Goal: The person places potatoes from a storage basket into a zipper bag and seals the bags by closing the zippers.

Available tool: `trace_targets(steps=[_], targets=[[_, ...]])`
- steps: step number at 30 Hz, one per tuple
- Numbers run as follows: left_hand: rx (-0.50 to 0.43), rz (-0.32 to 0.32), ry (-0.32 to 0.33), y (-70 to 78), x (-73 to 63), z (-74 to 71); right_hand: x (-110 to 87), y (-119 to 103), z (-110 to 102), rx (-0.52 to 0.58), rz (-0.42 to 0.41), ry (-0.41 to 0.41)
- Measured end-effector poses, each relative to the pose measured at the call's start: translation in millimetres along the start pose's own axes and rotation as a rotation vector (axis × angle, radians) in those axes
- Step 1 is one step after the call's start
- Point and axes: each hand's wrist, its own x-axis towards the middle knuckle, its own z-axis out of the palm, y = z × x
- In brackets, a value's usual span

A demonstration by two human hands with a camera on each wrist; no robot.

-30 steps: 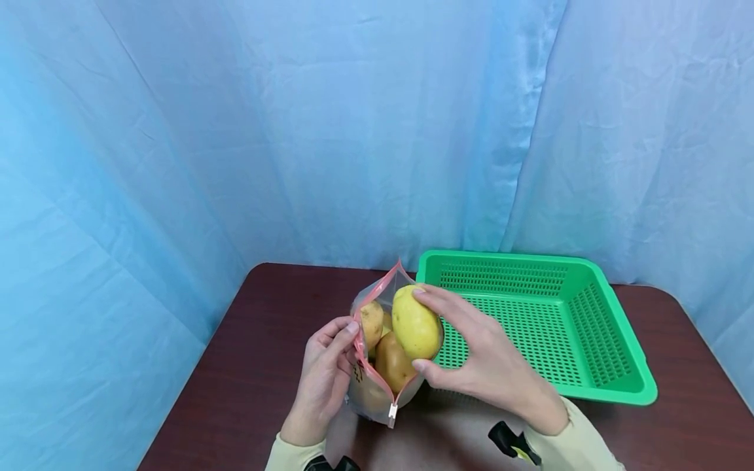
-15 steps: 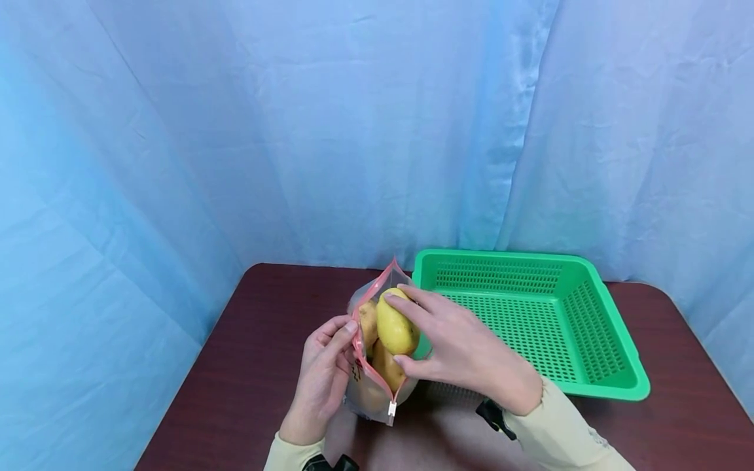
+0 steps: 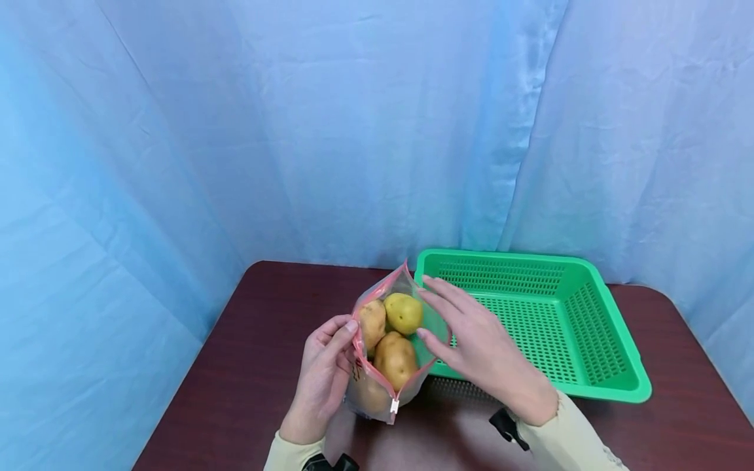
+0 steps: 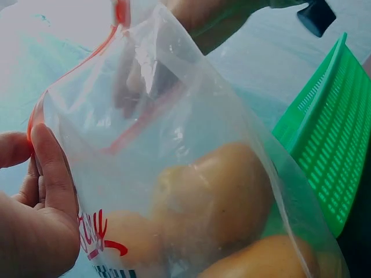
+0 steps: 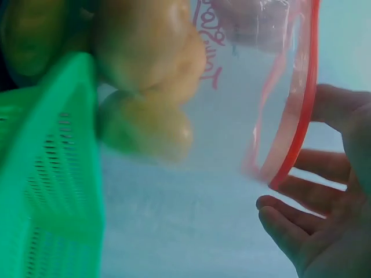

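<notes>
ok so left hand (image 3: 321, 373) is pinching the clear bag (image 4: 179, 127) by its pink rim, potatoes (image 3: 396, 360) are sitting inside, right hand (image 3: 491, 347) is hovering at the mouth, fingers loosely spread, green basket (image 3: 618, 333) sitting just beside

Bag (image 4: 179, 130) in all three views

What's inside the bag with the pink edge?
Potatoes! Through the open top of the bag, three show clearly: two brownish and one yellower. The ones on top cover what's underneath, so I can't count them all.
</notes>
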Motion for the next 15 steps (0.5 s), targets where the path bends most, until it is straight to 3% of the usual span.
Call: trace_targets(steps=[8, 15], targets=[[-0.011, 0.003, 0.004, 1.1, -0.3, -1.9, -26.3, 4, -3, 0.074, 0.288, 0.039], [0.002, 0.009, -0.045, 1.8, 0.6, -6.3, -30.6, 1, 2, 0.184, 0.458, -0.022]])
